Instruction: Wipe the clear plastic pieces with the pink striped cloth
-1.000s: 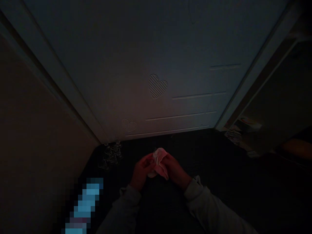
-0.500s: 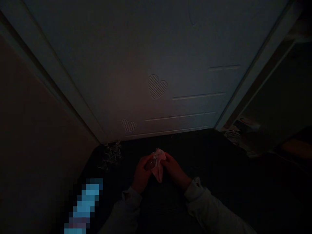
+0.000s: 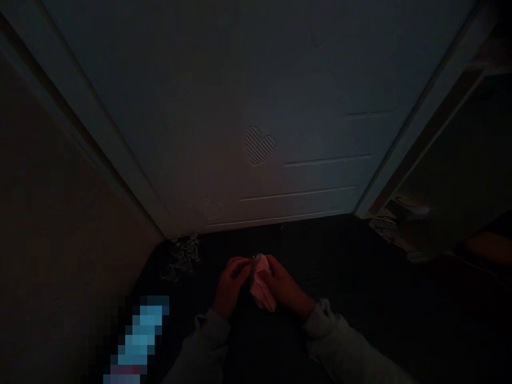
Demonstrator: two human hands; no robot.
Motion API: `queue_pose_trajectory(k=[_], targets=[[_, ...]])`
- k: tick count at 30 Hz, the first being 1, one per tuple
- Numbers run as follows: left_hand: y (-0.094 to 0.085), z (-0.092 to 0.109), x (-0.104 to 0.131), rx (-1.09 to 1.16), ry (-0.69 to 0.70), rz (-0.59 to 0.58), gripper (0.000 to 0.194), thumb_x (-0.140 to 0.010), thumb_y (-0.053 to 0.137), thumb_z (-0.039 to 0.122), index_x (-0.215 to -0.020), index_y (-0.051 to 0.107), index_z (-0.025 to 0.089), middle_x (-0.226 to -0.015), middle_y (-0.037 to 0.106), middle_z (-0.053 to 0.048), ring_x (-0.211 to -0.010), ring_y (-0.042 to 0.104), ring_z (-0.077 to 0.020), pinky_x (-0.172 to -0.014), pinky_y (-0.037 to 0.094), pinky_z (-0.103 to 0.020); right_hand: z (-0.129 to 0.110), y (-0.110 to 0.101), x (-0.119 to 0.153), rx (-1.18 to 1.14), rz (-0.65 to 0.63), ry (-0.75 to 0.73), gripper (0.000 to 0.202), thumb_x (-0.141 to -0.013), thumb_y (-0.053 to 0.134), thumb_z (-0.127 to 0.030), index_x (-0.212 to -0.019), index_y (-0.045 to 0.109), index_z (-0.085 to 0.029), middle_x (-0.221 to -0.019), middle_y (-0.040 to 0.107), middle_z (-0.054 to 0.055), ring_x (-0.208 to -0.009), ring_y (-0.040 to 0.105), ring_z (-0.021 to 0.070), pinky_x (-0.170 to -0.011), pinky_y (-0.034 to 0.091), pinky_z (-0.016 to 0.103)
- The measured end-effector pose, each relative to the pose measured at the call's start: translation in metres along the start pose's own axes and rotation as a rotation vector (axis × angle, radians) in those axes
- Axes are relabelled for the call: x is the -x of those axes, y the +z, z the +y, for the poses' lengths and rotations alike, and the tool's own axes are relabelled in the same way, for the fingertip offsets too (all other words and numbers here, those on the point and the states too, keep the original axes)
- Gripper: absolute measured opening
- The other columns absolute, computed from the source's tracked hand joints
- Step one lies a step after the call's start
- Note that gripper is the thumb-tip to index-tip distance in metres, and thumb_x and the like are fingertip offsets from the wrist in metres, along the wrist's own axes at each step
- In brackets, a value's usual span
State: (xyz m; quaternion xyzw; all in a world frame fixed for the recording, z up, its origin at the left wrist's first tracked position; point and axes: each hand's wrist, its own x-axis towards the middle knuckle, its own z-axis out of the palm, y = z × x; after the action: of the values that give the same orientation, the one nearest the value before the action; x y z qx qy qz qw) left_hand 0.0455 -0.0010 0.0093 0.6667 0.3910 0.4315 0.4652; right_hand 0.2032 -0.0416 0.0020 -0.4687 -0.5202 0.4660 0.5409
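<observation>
In dim light, both my hands meet over the dark table (image 3: 264,346). My right hand (image 3: 286,285) is closed on a pale pink cloth (image 3: 262,296), whose loose end hangs down below the fingers. My left hand (image 3: 230,285) pinches a small clear glass (image 3: 253,263) at its edge, up against the cloth. Most of the glass is covered by the fingers and the cloth, so its full shape is hidden. Several small clear glasses (image 3: 184,258) stand grouped at the back left of the table.
A white panel with embossed hearts (image 3: 260,145) rises behind the table. To the left is a brownish wall (image 3: 60,186). A pixelated bright blue strip (image 3: 140,336) lies at the lower left. White and striped items (image 3: 386,224) sit beyond the table's right edge.
My right hand has turned and brought the cloth lower and to the right, its fingers now over it. The left fingers have shifted on the glass, which shows less.
</observation>
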Motion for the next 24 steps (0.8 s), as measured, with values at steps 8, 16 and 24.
queue_pose_trajectory(k=[8, 16, 24], targets=[[-0.002, -0.001, 0.0, 0.053, -0.024, -0.019, 0.015, -0.084, 0.065, 0.024, -0.096, 0.064, 0.016, -0.117, 0.061, -0.006, -0.105, 0.058, -0.0232, -0.09, 0.047, -0.047, -0.016, 0.001, 0.006, 0.16, -0.079, -0.068, 0.03, -0.078, 0.058, -0.013, -0.108, 0.059, -0.021, -0.102, 0.065, 0.004, -0.095, 0.06, 0.0231, -0.083, 0.046, 0.036], [-0.007, -0.002, -0.001, 0.109, -0.05, -0.032, 0.016, -0.083, 0.066, 0.022, -0.098, 0.064, 0.015, -0.121, 0.059, -0.006, -0.105, 0.058, -0.0232, -0.089, 0.048, -0.046, -0.01, -0.001, 0.004, 0.301, -0.139, -0.08, 0.018, -0.085, 0.064, -0.023, -0.101, 0.061, -0.015, -0.1, 0.064, 0.004, -0.09, 0.061, 0.0206, -0.08, 0.049, 0.04], [-0.003, -0.008, -0.003, 0.247, -0.119, 0.062, 0.017, -0.085, 0.064, 0.024, -0.1, 0.064, 0.015, -0.117, 0.062, -0.006, -0.108, 0.058, -0.0241, -0.091, 0.047, -0.047, -0.007, -0.001, 0.004, 0.271, -0.138, -0.031, 0.018, -0.092, 0.057, -0.028, -0.103, 0.062, -0.015, -0.105, 0.065, 0.005, -0.09, 0.064, 0.0194, -0.08, 0.053, 0.04]])
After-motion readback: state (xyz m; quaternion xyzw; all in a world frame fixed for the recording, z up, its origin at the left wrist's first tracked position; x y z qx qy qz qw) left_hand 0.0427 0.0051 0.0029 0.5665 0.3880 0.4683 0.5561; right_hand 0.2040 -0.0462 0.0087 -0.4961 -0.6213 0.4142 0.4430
